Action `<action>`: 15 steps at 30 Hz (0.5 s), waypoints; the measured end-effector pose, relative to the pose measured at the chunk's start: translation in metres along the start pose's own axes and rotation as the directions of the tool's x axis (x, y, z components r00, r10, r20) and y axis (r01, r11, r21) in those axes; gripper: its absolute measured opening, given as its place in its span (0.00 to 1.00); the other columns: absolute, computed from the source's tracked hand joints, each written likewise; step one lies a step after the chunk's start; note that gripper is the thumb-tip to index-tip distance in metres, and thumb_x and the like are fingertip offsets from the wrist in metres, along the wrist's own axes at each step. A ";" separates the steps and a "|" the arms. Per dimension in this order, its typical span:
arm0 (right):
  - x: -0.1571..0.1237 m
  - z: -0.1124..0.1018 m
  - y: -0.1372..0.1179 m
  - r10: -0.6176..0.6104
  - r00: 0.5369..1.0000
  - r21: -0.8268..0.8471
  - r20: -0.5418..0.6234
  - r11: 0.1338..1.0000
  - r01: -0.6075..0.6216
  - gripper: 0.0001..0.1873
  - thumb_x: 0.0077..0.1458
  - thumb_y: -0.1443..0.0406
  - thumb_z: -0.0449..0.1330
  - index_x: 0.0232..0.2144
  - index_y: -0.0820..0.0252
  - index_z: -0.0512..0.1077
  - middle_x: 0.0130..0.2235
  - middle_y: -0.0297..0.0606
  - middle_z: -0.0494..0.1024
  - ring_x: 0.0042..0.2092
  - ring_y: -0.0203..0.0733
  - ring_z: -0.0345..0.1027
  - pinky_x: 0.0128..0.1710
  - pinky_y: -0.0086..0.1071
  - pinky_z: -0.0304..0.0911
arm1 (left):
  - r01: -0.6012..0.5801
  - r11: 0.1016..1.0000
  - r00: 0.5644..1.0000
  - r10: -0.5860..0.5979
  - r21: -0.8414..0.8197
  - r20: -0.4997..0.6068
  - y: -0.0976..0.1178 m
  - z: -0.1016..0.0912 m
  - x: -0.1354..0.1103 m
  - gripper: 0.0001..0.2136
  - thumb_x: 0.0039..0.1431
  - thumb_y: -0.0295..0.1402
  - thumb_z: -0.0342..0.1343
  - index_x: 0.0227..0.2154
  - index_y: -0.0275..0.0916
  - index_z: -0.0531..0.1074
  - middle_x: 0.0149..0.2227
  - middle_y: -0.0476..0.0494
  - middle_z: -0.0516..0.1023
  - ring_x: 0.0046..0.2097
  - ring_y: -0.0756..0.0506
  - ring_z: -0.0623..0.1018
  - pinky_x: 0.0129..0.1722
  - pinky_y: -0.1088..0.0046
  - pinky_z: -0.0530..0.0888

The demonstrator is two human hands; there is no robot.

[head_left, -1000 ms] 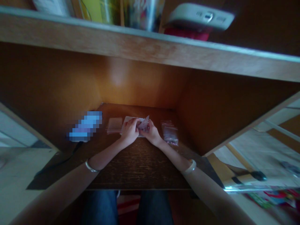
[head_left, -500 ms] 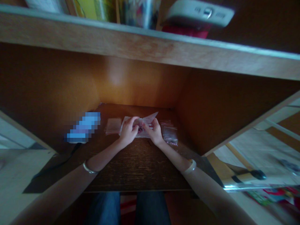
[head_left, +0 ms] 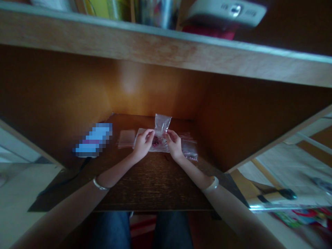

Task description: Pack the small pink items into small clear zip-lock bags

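Note:
Between my two hands a small clear plastic bag [head_left: 162,122] stands upright, its lower edge pinched at both corners. My left hand [head_left: 144,141] grips the left corner with thumb and fingertips, and my right hand [head_left: 173,142] grips the right one. Beneath them a larger clear plastic sheet or bag [head_left: 161,148] lies on the wooden desktop [head_left: 153,183], with small dark red pieces [head_left: 155,141] on or in it. Left of my left hand is a stack of flat clear bags [head_left: 127,138]. Filled small bags [head_left: 189,149] lie right of my right hand.
A phone with a blurred screen [head_left: 94,140] leans at the left, with a dark cable [head_left: 77,171] running from it. Wooden side walls flank the desktop. A shelf edge [head_left: 155,48] crosses overhead, carrying a pale device [head_left: 228,14] and several containers.
The small clear bag, earlier tilted to the right and low between my hands, now stands upright. My right hand has turned slightly, and the red pieces show more clearly.

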State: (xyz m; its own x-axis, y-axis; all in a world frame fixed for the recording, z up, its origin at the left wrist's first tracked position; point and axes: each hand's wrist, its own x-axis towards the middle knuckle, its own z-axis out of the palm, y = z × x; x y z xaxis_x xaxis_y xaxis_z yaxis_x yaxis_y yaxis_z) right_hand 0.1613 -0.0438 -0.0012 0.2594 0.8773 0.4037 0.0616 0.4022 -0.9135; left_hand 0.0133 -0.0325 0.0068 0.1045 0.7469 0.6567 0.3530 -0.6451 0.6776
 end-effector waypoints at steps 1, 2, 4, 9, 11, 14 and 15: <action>0.000 0.000 0.000 -0.006 1.000 -0.013 -0.006 1.000 0.006 0.13 0.51 0.56 0.59 0.32 0.59 0.72 0.32 0.37 0.77 0.33 0.38 0.70 0.37 0.33 0.65 | 0.008 1.000 1.000 -0.008 -0.006 -0.005 0.000 0.000 0.000 0.06 0.62 0.34 0.50 0.36 0.40 0.71 0.32 0.48 0.78 0.34 0.49 0.77 0.35 0.73 0.73; 0.000 0.000 0.001 -0.010 1.000 -0.025 -0.015 1.000 0.009 0.12 0.50 0.56 0.59 0.32 0.59 0.72 0.32 0.37 0.77 0.33 0.38 0.69 0.37 0.33 0.65 | 0.015 1.000 1.000 -0.015 -0.013 -0.005 0.000 0.000 0.000 0.06 0.62 0.34 0.50 0.35 0.40 0.71 0.31 0.48 0.78 0.34 0.49 0.77 0.35 0.74 0.73; 0.000 -0.001 0.001 -0.011 0.999 -0.038 -0.034 0.999 0.010 0.12 0.50 0.56 0.59 0.31 0.59 0.72 0.31 0.37 0.77 0.32 0.39 0.69 0.36 0.33 0.65 | 0.035 0.999 0.999 -0.035 -0.025 -0.003 0.001 0.000 0.000 0.06 0.62 0.35 0.50 0.33 0.40 0.70 0.30 0.48 0.77 0.34 0.49 0.77 0.36 0.73 0.72; 0.000 -0.001 -0.001 -0.014 0.997 -0.045 -0.077 0.999 0.011 0.13 0.51 0.56 0.58 0.31 0.61 0.72 0.30 0.37 0.76 0.31 0.39 0.69 0.35 0.34 0.65 | 0.081 0.994 0.997 -0.080 -0.079 0.009 0.004 -0.001 0.000 0.07 0.62 0.36 0.50 0.32 0.40 0.69 0.31 0.47 0.76 0.35 0.48 0.77 0.38 0.71 0.73; 0.001 -0.002 -0.003 -0.012 0.997 -0.050 -0.082 0.999 0.008 0.13 0.52 0.56 0.57 0.31 0.60 0.71 0.29 0.36 0.75 0.30 0.38 0.67 0.34 0.33 0.65 | 0.090 0.990 0.996 -0.089 -0.105 0.023 0.005 -0.001 -0.001 0.07 0.61 0.36 0.50 0.31 0.40 0.69 0.31 0.47 0.76 0.35 0.48 0.76 0.38 0.71 0.73; 0.001 -0.003 -0.004 -0.004 0.998 -0.046 -0.055 0.999 0.001 0.12 0.52 0.56 0.57 0.31 0.59 0.71 0.28 0.35 0.74 0.29 0.37 0.66 0.33 0.33 0.64 | 0.116 0.981 0.993 -0.110 -0.158 0.045 0.006 0.000 -0.001 0.06 0.61 0.36 0.51 0.32 0.40 0.69 0.31 0.48 0.76 0.35 0.48 0.76 0.38 0.71 0.72; 0.001 -0.003 -0.005 0.000 0.999 -0.045 -0.036 0.999 -0.002 0.12 0.52 0.55 0.57 0.31 0.59 0.71 0.28 0.35 0.74 0.29 0.37 0.66 0.33 0.33 0.64 | 0.128 0.975 0.992 -0.122 -0.180 0.044 0.006 0.000 -0.001 0.07 0.61 0.37 0.51 0.32 0.40 0.69 0.32 0.48 0.75 0.35 0.48 0.76 0.38 0.72 0.72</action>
State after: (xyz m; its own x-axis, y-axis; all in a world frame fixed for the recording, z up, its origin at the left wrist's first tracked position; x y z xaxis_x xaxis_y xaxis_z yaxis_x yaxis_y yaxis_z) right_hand 0.1640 -0.0456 0.0032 0.2942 0.8672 0.4016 0.1048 0.3884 -0.9155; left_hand 0.0154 -0.0373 0.0103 0.1013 0.8262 0.5541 0.1900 -0.5628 0.8045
